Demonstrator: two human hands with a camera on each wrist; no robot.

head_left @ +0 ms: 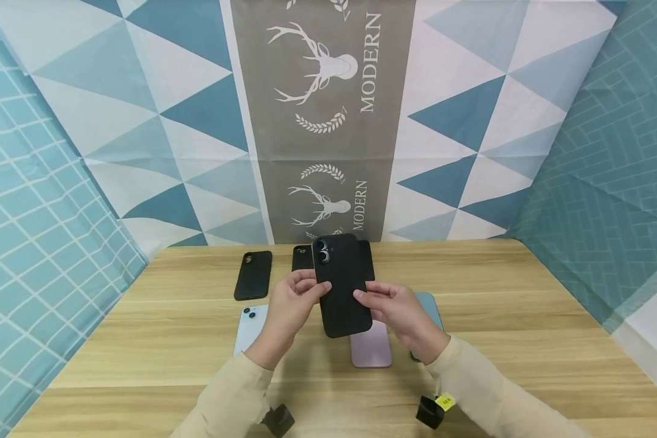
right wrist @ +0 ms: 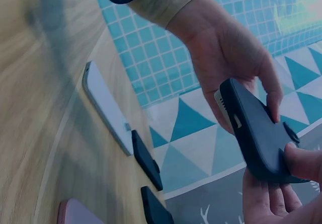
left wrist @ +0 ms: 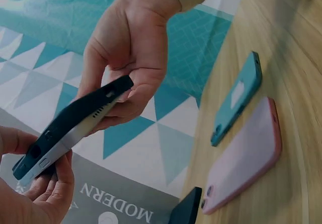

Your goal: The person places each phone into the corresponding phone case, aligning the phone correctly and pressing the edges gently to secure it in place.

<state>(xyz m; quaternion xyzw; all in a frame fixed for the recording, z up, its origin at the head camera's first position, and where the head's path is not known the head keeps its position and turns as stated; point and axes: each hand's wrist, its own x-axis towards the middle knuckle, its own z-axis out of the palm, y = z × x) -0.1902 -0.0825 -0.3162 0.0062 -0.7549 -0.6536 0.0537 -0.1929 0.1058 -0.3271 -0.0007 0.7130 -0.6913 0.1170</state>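
Above the wooden table [head_left: 471, 340], the left hand [head_left: 291, 304] and right hand [head_left: 396, 310] each pinch a side edge of a phone in a black case [head_left: 342, 285], held up off the surface with its back and camera lenses facing the head view. Only the left wrist view shows the phone's pale side edge inside the case, plus a teal phone [left wrist: 237, 97] and a pink phone [left wrist: 245, 158] lying side by side. From the right wrist, a light blue phone [right wrist: 105, 105] and two empty black cases [right wrist: 147, 159] lie flat.
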